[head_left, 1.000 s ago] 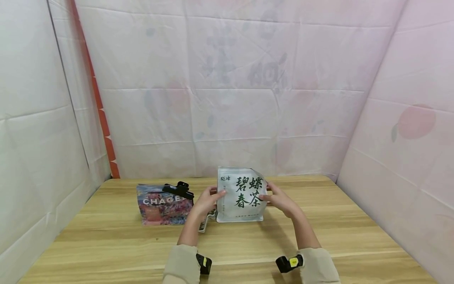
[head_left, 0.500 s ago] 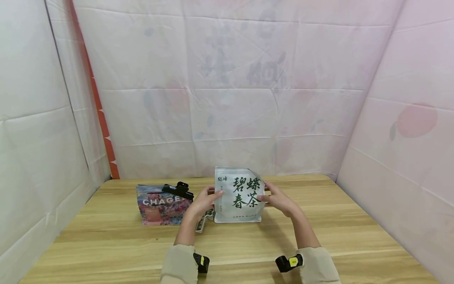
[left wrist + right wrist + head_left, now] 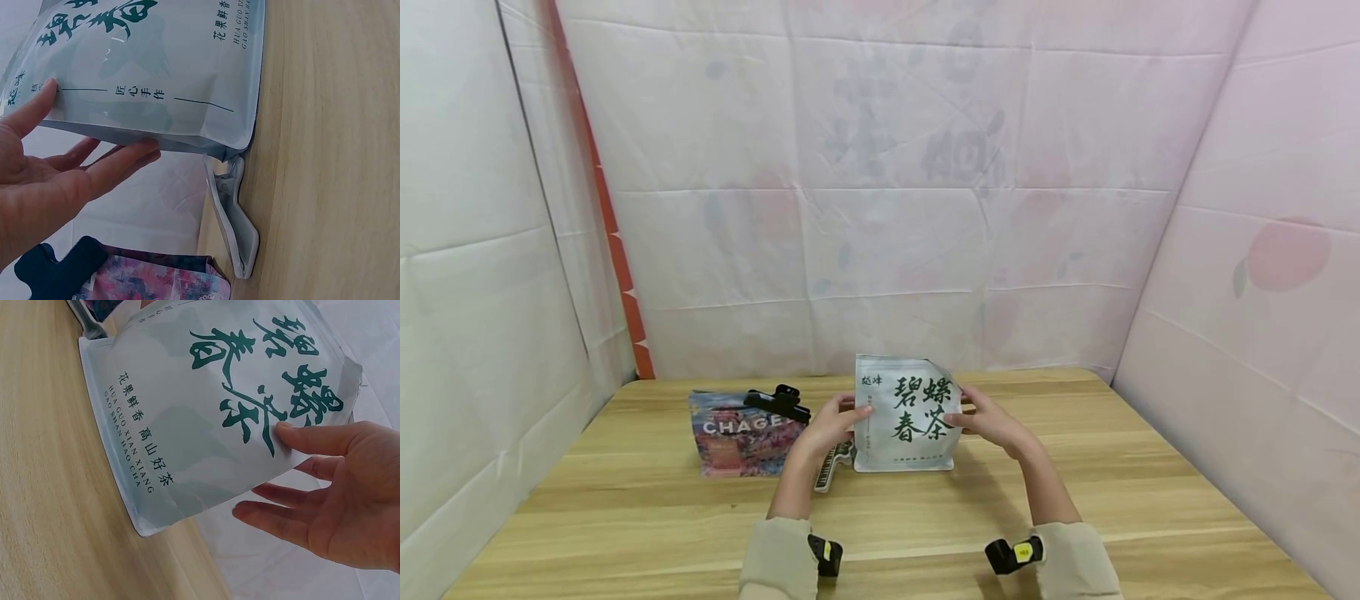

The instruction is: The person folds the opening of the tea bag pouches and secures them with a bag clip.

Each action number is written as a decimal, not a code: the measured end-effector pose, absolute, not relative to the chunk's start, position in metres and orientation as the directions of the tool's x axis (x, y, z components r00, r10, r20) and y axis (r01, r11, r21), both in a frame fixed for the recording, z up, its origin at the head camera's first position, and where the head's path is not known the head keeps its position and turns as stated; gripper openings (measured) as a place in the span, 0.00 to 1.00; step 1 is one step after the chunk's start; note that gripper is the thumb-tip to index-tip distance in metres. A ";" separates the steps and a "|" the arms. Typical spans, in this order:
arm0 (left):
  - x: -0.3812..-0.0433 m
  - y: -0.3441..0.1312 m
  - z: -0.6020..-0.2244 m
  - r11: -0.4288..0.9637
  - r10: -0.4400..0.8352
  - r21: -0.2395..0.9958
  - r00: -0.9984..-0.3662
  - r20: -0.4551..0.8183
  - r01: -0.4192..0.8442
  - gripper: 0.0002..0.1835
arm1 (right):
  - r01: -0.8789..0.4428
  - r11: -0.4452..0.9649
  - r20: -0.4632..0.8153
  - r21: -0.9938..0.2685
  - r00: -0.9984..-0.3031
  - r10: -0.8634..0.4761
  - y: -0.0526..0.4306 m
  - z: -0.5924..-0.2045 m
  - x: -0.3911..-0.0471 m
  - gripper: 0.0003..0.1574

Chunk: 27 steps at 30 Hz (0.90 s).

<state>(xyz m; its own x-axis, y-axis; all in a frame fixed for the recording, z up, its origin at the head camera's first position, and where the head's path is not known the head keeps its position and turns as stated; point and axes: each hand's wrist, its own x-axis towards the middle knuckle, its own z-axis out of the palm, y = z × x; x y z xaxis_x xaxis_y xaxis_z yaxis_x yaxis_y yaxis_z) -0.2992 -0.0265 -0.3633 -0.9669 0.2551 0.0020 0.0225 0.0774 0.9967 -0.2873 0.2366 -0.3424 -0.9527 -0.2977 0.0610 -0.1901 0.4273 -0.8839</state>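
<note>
Bright, diffuse light in the head view, soft shadows on the table [image 3: 910, 521], wrist views dimmer

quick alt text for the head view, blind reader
A person's left hand and right hand hold a white pouch with green Chinese lettering upright at a wooden table. To the left sits a colourful pouch with a black clip on top.

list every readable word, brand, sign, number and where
"碧螺春茶": pale rectangular glossy pouch
"匠心手作": pouch
"花果鲜香 高山好茶": pouch
"HUA GUO XIAN XIANG": pouch
"GAO SHAN HAO CHA": pouch
"CHAGE": pink-and-blue floral bag, partly behind black plastic clip
Too small or blurred: other print, yellow wrist labels, lettering on white cloth backdrop
</note>
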 end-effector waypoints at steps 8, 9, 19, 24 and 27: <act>-0.297 -0.027 -0.355 0.068 0.194 0.994 -0.979 0.070 0.084 0.31 | -0.265 0.424 0.164 -0.866 -0.952 -0.259 0.242 -0.341 -0.292 0.31; -0.297 -0.027 -0.354 0.066 0.174 0.992 -0.980 0.094 0.106 0.31 | -0.279 0.400 0.188 -0.873 -0.950 -0.251 0.243 -0.340 -0.292 0.31; -0.291 -0.013 -0.332 0.097 -0.017 0.912 -0.915 0.403 0.399 0.25 | -0.380 0.225 0.334 -0.897 -0.918 -0.214 0.244 -0.334 -0.293 0.29; -0.284 -0.002 -0.325 0.269 -0.129 0.815 -0.819 0.559 0.514 0.28 | -0.367 0.203 0.323 -0.908 -0.920 -0.222 0.241 -0.337 -0.294 0.28; -0.283 0.009 -0.322 0.405 -0.132 0.696 -0.716 0.686 0.593 0.26 | -0.347 0.221 0.304 -0.911 -0.930 -0.209 0.242 -0.339 -0.292 0.27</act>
